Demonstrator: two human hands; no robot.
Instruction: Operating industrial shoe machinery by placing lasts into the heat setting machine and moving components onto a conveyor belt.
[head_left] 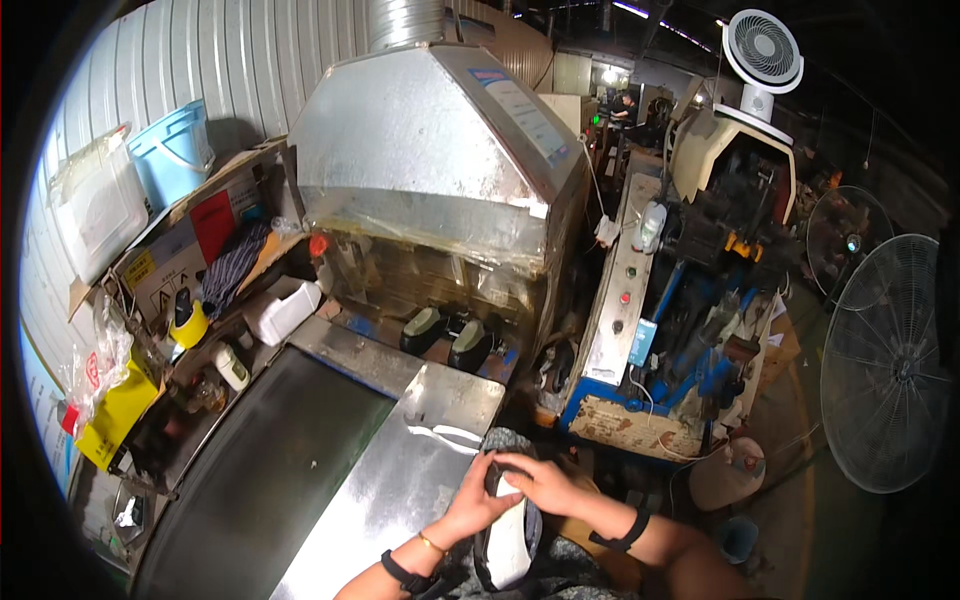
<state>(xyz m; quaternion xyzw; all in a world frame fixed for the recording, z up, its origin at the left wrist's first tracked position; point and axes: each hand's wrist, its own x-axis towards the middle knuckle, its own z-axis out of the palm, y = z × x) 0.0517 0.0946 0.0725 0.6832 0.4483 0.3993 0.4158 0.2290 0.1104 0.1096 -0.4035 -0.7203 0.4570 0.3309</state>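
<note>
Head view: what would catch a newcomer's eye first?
A big metal hood fills the upper middle, a duct on top. At the lower middle, the left hand and right hand hold a shoe-like piece with a white face. A large round fan stands at the right edge.

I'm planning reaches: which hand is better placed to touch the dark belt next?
Probably the left hand: it grips the side of the shoe nearer the dark belt; the right hand would likely have to cross over.
</note>
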